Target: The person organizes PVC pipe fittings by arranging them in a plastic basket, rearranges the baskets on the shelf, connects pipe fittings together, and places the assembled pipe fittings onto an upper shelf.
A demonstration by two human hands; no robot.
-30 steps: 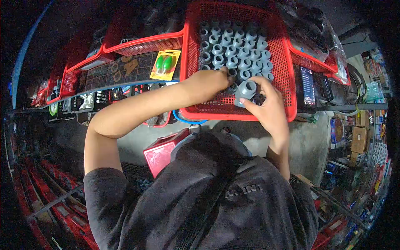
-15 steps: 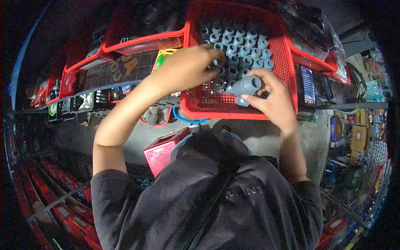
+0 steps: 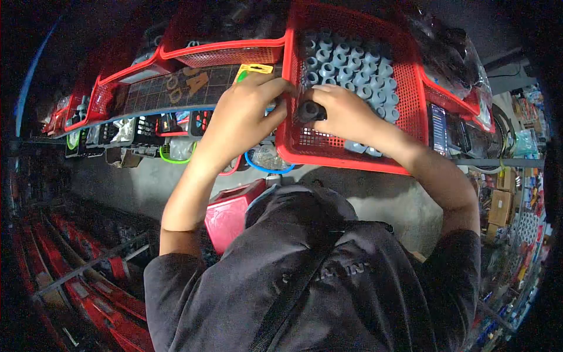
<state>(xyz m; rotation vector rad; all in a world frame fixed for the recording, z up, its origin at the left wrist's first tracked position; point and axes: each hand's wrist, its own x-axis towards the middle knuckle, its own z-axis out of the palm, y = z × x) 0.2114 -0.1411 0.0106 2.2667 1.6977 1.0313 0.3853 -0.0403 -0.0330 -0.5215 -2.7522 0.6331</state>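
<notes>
While holding dark fitting in right hand, between thumb and fingers, inside red basket near left wall, keep grip snug and clear of grey fittings. Note left hand at left rim with fingers parted from thumb; cannot tell whether touching.
</notes>
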